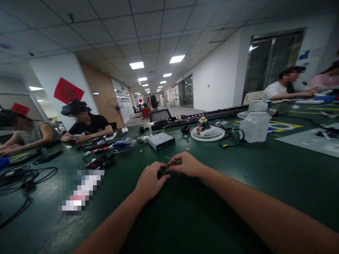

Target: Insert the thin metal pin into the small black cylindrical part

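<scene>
Both of my hands meet above the green table, in the middle of the view. My left hand (151, 179) is closed around a small dark part (164, 170), whose kind I cannot make out. From the other side my right hand (188, 164) pinches close to that part, its fingertips at the part's edge. A thin metal rod (171, 159) sticks out to the left from between my right fingers. Its far end and full shape are unclear. Just beyond my hands lies a grey box-shaped disc drive (161, 141).
A white fan grille (207, 133) with a motor lies behind my hands, black cable (233, 141) and a white plastic housing (254, 125) to its right. Tools and a bowl (124, 146) are at left, with tangled black cables (26, 180). Other people sit around the table (238, 197).
</scene>
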`<act>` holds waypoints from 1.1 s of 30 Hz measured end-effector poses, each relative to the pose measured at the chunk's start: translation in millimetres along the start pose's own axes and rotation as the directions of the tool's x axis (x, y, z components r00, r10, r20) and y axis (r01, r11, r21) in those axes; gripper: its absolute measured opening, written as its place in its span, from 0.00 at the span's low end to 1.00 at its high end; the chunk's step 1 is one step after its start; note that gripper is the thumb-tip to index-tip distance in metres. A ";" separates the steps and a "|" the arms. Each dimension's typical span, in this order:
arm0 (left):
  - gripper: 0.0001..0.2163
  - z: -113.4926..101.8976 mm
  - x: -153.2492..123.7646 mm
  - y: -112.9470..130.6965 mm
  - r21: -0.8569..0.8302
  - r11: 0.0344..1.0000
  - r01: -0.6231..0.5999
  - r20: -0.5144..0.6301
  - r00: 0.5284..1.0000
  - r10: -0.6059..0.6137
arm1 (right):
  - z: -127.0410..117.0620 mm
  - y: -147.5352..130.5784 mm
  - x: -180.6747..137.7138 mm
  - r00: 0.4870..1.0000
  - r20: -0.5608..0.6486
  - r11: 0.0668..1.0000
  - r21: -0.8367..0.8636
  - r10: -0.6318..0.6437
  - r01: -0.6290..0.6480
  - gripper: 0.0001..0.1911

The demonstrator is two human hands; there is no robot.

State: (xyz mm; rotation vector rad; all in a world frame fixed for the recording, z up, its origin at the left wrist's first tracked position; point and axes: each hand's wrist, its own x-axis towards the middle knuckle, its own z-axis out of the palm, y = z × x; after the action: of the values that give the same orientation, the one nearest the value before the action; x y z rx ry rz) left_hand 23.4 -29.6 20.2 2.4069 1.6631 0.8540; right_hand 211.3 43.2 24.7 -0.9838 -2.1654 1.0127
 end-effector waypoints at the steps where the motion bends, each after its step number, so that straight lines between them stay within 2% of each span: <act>1: 0.11 -0.4 -0.1 0.2 -0.002 1.000 -0.004 0.007 1.000 0.004 | 1.1 -0.5 -0.1 1.000 -0.007 1.000 0.002 0.020 -0.020 0.11; 9: 0.12 -3.5 -0.2 1.0 0.025 1.000 -0.007 0.059 0.998 0.005 | 5.4 -0.2 2.0 0.995 0.022 0.993 0.060 0.098 -0.099 0.12; 12: 0.12 -3.4 -0.2 -1.1 0.039 0.999 -0.014 0.052 0.999 0.012 | 1.8 2.5 3.1 0.991 0.025 0.991 0.014 0.131 -0.131 0.11; 17: 0.12 -2.1 -0.1 -4.6 0.045 0.999 -0.007 0.028 1.000 0.006 | -1.2 3.3 2.4 0.994 0.067 0.994 -0.062 0.091 -0.087 0.09; 23: 0.12 -0.6 1.3 -5.8 0.047 0.998 0.030 0.021 0.999 -0.031 | 2.2 -2.7 1.1 0.999 -0.031 0.999 -0.023 0.032 -0.032 0.07; 27: 0.13 -1.6 1.0 -3.3 0.036 0.999 0.012 0.003 1.000 -0.012 | 4.1 -1.6 1.5 0.999 -0.034 0.999 0.020 -0.040 0.040 0.07; 33: 0.13 -2.6 0.0 -2.5 0.006 0.999 -0.040 0.024 0.999 0.040 | 5.8 2.1 2.1 0.998 -0.061 0.999 -0.033 0.021 -0.023 0.09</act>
State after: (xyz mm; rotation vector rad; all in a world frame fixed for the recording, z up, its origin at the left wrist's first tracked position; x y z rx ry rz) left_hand 20.0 -29.1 21.4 2.4525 1.6167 0.8234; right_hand 206.7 43.5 20.0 -1.0430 -2.1328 0.9471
